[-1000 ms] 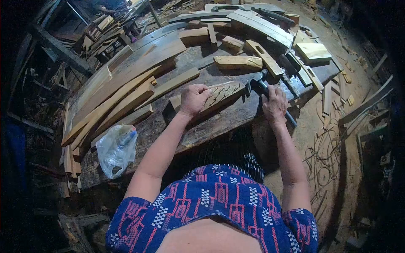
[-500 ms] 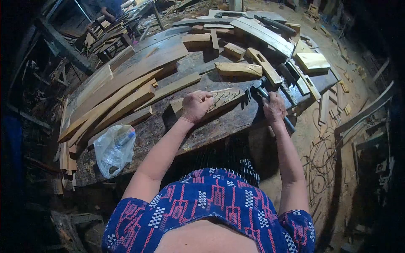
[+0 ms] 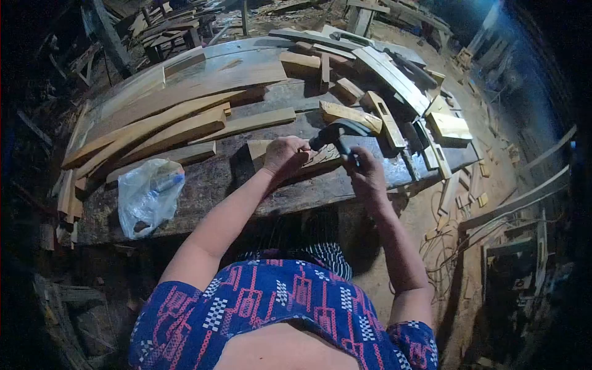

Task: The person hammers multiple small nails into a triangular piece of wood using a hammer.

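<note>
My right hand (image 3: 368, 172) is wrapped round the handle of a hammer (image 3: 327, 135). The hammer's dark head is over a wooden block (image 3: 258, 151), close to the fingertips of my left hand (image 3: 285, 154). That left hand rests at the block with its fingers pinched; whatever they hold is too small to make out. Several short dark marks or thin pieces show on the block's top, partly covered by the hammer and hands. The block lies near the front edge of a worn workbench (image 3: 209, 191).
A clear plastic bag (image 3: 148, 200) sits on the bench at the left. Long curved boards (image 3: 179, 132) lie behind it. Further right are a short plank (image 3: 348, 115), a slotted wooden piece (image 3: 385, 120) and a pale block (image 3: 449, 127). Cables and offcuts litter the floor at right.
The hammer has swung up and left, from beside the block to over it near my left fingers. My left hand keeps its pinch at the block. The view has shifted slightly.
</note>
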`<state>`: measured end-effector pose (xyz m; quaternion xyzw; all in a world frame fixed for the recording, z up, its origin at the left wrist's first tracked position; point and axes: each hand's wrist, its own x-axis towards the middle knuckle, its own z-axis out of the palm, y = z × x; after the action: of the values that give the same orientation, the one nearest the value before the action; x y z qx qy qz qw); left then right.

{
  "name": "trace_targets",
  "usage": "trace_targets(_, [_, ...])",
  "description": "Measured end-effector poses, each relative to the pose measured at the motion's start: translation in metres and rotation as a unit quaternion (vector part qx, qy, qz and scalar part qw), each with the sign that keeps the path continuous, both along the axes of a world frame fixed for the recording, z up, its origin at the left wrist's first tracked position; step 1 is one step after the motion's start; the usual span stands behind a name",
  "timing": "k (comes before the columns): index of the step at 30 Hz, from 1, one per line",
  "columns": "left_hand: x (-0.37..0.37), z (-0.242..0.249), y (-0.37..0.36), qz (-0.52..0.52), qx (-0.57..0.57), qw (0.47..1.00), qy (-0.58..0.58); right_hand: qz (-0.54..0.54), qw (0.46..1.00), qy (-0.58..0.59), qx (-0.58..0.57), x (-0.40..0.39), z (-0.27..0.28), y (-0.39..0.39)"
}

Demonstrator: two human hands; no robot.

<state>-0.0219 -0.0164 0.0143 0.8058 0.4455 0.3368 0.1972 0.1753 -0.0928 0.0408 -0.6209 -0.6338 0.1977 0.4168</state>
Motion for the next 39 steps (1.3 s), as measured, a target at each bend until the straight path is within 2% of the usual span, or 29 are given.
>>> trace_targets(2, [0.001,-0.009,0.006,0.029,0.036,0.997,0.057,0.001,1.0,0.004,-0.011,-0.006,0.01,-0.001])
trace_targets(5, [-0.003,-0.015,0.006,-0.009,0.089,0.996,0.026,0.005,1.0,0.001,0.006,-0.014,0.027,-0.002])
trace_targets(7, [-0.001,-0.022,0.011,-0.008,0.083,0.996,0.037,-0.013,0.998,-0.065,0.003,-0.017,0.031,-0.002])
trace_targets(12, [0.0,-0.02,0.013,-0.01,0.096,0.994,0.051,-0.011,0.993,-0.112,-0.028,-0.015,0.029,-0.002])
trace_targets(14, [-0.003,-0.015,0.009,-0.034,0.042,0.998,0.025,-0.01,0.993,-0.119,-0.021,-0.018,0.039,-0.005])
trace_targets(17, [-0.014,-0.014,0.01,-0.058,0.044,0.997,-0.038,-0.022,0.996,-0.082,0.015,-0.021,0.055,-0.007])
trace_targets(19, [-0.019,-0.009,0.012,-0.04,0.019,0.998,-0.038,-0.038,0.997,-0.05,0.041,-0.021,0.062,-0.009])
trace_targets(20, [-0.022,-0.008,0.011,0.026,0.015,0.999,-0.013,-0.04,0.995,-0.056,0.067,-0.017,0.062,-0.006])
trace_targets(21, [-0.024,-0.004,0.008,0.092,0.011,0.996,0.012,-0.043,0.996,-0.012,0.077,-0.018,0.062,-0.005])
trace_targets(22, [-0.018,-0.004,0.008,0.137,0.005,0.985,0.105,-0.027,0.995,0.018,0.091,-0.016,0.061,-0.001])
trace_targets(24, [-0.014,-0.01,0.011,0.128,0.004,0.982,0.138,-0.01,0.994,0.047,0.103,-0.014,0.055,0.005])
trace_targets(26, [-0.015,-0.015,0.015,0.118,0.007,0.978,0.169,-0.012,0.985,-0.056,0.162,-0.015,0.045,0.01])
trace_targets(27, [-0.018,-0.014,0.016,0.093,0.003,0.977,0.191,-0.033,0.997,-0.075,0.015,-0.022,0.051,0.005])
trace_targets(29, [-0.02,-0.018,0.015,0.066,-0.002,0.975,0.213,-0.001,0.978,-0.208,-0.022,-0.015,0.032,0.013])
trace_targets(31, [-0.021,-0.021,0.016,0.058,0.073,0.98,0.177,0.005,0.985,-0.172,-0.031,-0.014,0.044,0.013])
trace_targets(33, [-0.019,-0.015,0.011,0.074,0.066,0.98,0.172,0.023,0.994,-0.104,-0.01,-0.012,0.053,0.016])
trace_targets(34, [-0.018,-0.012,0.007,0.088,0.057,0.98,0.167,0.011,0.996,-0.082,0.021,-0.017,0.063,0.012])
trace_targets(35, [-0.017,-0.014,0.007,0.086,0.056,0.981,0.166,0.036,0.992,-0.013,0.12,-0.021,0.066,0.012])
trace_targets(37, [-0.016,-0.017,0.01,0.105,0.075,0.977,0.169,0.037,0.991,0.033,0.124,-0.028,0.076,0.004])
trace_targets(39, [-0.018,-0.025,0.017,0.108,0.081,0.976,0.171,0.065,0.982,-0.045,0.174,-0.019,0.044,0.012])
